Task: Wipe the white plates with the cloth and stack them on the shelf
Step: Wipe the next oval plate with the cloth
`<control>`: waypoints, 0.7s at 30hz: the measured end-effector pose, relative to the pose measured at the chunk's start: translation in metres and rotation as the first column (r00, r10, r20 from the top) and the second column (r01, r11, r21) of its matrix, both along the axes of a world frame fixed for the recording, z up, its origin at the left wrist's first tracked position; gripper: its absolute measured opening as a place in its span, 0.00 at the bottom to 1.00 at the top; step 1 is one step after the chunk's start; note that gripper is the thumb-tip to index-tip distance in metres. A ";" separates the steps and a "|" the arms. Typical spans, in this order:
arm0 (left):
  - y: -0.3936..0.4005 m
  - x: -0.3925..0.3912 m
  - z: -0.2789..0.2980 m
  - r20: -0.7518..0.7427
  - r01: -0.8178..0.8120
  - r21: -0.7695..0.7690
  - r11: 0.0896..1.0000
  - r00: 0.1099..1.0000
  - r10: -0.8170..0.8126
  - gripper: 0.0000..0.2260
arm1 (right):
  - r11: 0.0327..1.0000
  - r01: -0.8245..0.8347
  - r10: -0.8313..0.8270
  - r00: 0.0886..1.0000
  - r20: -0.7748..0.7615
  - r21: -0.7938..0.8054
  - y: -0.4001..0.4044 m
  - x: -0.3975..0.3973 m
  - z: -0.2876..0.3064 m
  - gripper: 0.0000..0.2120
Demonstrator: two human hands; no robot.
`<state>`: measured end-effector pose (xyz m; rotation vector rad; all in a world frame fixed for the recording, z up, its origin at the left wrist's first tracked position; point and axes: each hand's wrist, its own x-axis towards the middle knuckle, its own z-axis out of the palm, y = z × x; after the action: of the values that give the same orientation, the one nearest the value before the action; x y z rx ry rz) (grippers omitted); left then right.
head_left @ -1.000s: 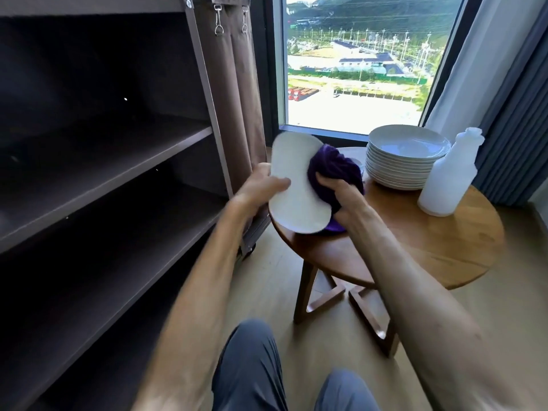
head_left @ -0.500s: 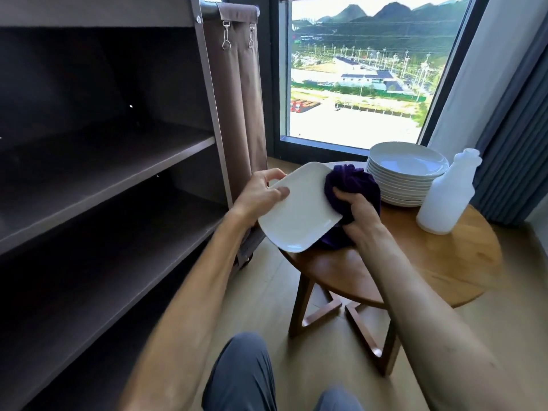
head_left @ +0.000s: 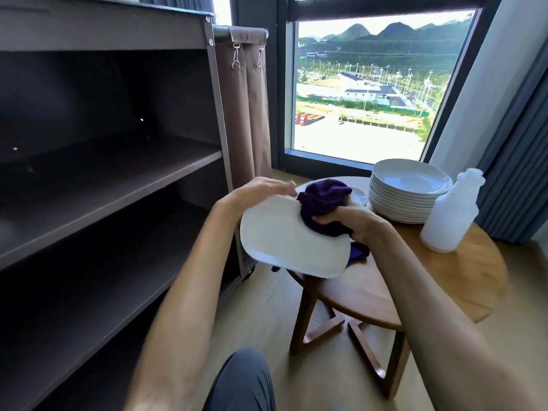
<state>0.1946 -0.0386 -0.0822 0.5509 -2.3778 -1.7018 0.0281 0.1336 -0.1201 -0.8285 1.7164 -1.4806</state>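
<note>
- The white plate is a rounded-square shape, plain and glossless in this light, tilted with its near edge lower; it hangs in the air over the near-left edge of the round wooden desk.
- The left hand holds the plate at its far-left rim; the fingers look blurred, so the exact grip is hard to make out.
- The right hand is curled tight around a bunched purple cloth, pressing it onto the plate's far-right part; a tail of the cloth hangs below the plate's right edge.
- Further back on the desk stands a stack of white plates, round and shallow, roughly ten deep.
- Just right of that stack stands a white plastic bottle, upright.
- Left of the desk, the dark brown shelf shows its open tiers.
- Beyond the desk is a window.
</note>
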 end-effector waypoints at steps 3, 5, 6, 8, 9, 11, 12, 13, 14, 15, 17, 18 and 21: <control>0.009 0.006 -0.026 -0.332 -0.140 0.534 0.834 0.872 0.359 0.29 | 0.963 0.242 -0.197 0.932 0.305 -0.116 -0.008 0.005 -0.014 0.19; 0.041 -0.003 -0.043 -0.417 -0.235 0.511 0.827 0.774 0.477 0.25 | 0.929 0.348 -0.260 0.859 0.440 -0.130 -0.018 0.013 -0.026 0.19; 0.057 -0.011 -0.050 -0.421 -0.326 0.458 0.827 0.740 0.525 0.23 | 0.919 0.370 -0.271 0.843 0.465 -0.135 -0.022 0.018 -0.030 0.19; 0.075 -0.020 -0.056 -0.408 -0.478 0.406 0.778 0.667 0.623 0.17 | 0.913 0.386 -0.292 0.844 0.450 -0.130 -0.025 0.025 -0.036 0.22; 0.077 -0.020 -0.057 -0.411 -0.498 0.396 0.771 0.655 0.634 0.16 | 0.915 0.384 -0.301 0.853 0.425 -0.121 -0.024 0.026 -0.037 0.24; 0.071 -0.015 -0.058 -0.413 -0.442 0.339 0.831 0.724 0.553 0.17 | 0.909 0.401 -0.343 0.874 0.344 -0.116 -0.020 0.022 -0.032 0.23; 0.070 -0.013 -0.059 -0.413 -0.373 0.299 0.878 0.780 0.471 0.17 | 0.896 0.425 -0.373 0.876 0.306 -0.124 -0.018 0.017 -0.027 0.22; 0.070 -0.011 -0.062 -0.402 -0.298 0.264 0.918 0.831 0.385 0.17 | 0.885 0.446 -0.401 0.876 0.268 -0.134 -0.017 0.010 -0.020 0.23; 0.072 -0.008 -0.063 -0.379 -0.236 0.237 0.943 0.871 0.313 0.16 | 0.885 0.442 -0.409 0.888 0.211 -0.143 -0.015 0.004 -0.012 0.24; 0.074 -0.005 -0.065 -0.344 -0.198 0.223 0.954 0.900 0.267 0.15 | 0.901 0.407 -0.392 0.912 0.124 -0.148 -0.013 0.000 -0.002 0.24; 0.073 0.000 -0.068 -0.295 -0.144 0.250 0.958 0.931 0.217 0.16 | 0.949 0.287 -0.303 0.945 -0.122 -0.128 -0.008 -0.004 0.015 0.22; 0.070 0.002 -0.067 -0.287 -0.116 0.269 0.956 0.938 0.195 0.17 | 0.964 0.229 -0.254 0.943 -0.216 -0.134 -0.007 -0.004 0.021 0.20; 0.059 0.003 -0.063 -0.295 -0.068 0.313 0.947 0.941 0.166 0.20 | 0.962 0.184 -0.230 0.944 -0.238 -0.203 -0.004 0.003 0.027 0.17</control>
<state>0.1973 0.0202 -0.1449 0.4111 -1.8433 -1.9403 0.0313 0.1291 -0.0928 -0.9970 1.9329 -1.7514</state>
